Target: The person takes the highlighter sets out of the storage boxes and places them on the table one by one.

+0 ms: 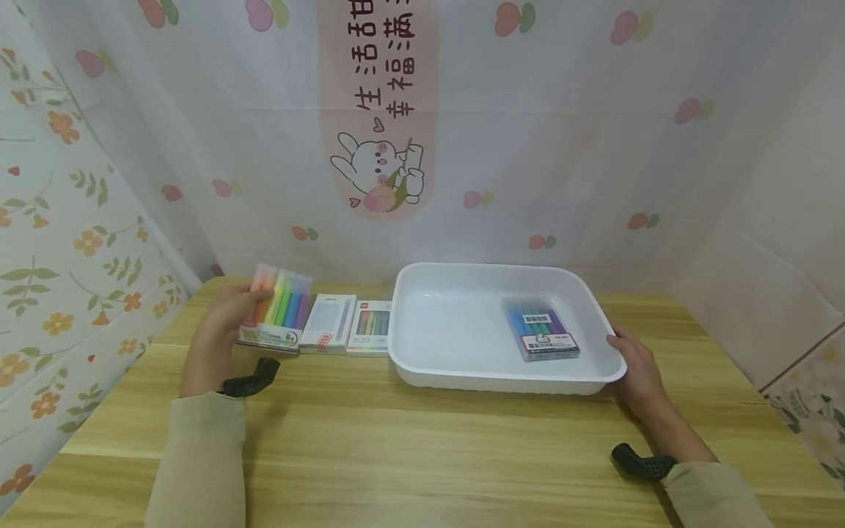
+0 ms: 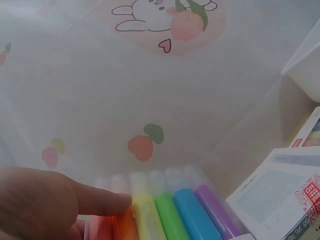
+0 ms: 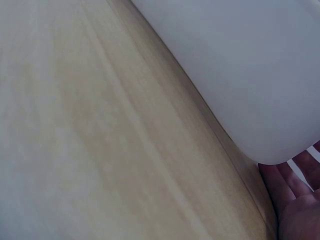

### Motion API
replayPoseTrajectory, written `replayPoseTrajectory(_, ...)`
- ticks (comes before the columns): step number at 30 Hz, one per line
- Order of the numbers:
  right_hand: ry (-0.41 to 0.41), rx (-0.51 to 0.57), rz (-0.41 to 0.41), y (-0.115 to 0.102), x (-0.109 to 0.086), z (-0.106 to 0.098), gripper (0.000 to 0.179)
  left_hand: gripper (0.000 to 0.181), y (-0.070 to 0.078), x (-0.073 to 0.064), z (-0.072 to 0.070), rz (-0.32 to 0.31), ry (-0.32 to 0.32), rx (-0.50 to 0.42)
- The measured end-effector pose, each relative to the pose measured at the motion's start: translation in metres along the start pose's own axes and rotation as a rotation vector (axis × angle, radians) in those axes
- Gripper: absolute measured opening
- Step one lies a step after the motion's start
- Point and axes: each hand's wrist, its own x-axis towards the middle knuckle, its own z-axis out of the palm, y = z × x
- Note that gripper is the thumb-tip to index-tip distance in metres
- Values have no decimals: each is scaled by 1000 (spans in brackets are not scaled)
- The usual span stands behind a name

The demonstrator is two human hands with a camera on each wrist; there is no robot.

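In the head view my left hand (image 1: pixel 227 312) grips a clear pack of highlighters (image 1: pixel 280 304) by its left side. The left wrist view shows a finger lying across the front of the pack's red, orange, yellow, green, blue and purple highlighters (image 2: pixel 165 215). On the right, my right hand (image 1: pixel 639 370) holds the right side of a white plastic tray (image 1: pixel 455 374). From the right wrist, its fingers (image 3: pixel 287 182) are seen against the tray's outer wall (image 3: pixel 240 85), partly hidden. Inside the tray, toward its right, lies a clear pack of dark-coloured pens (image 1: pixel 541 330).
Between the highlighters and the tray, a white box (image 1: pixel 328 323) and a white box with a picture of coloured sticks (image 1: pixel 371 328) stand side by side on the wooden table (image 1: pixel 422 447). A printed curtain (image 1: pixel 495 147) hangs behind the table.
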Motion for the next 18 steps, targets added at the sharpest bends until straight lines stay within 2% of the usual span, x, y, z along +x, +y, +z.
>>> replayPoseTrajectory(2, 7, -52, 1, -1, 0, 0, 61, 62, -1, 0, -1, -9, -11, 1)
replayPoseTrajectory(4, 13, -82, 16, -2, 0, -1, 61, 53, -3, 1, -2, -7, 1, -1)
replayPoseTrajectory(8, 10, -65, 52, -3, 1, -2, 61, 35, -8, 7, -1, -11, -5, -31)
replayPoseTrajectory(12, 2, -37, 54, -2, 1, -2, 62, 44, -11, 9, 0, -52, -28, -95)
replayPoseTrajectory(14, 1, -24, 53, -2, 0, -2, 63, 45, -13, 10, 1, -71, -16, -116)
replayPoseTrajectory(18, -2, -39, 48, -1, -1, -1, 63, 34, -19, 9, 1, -110, -14, -122)
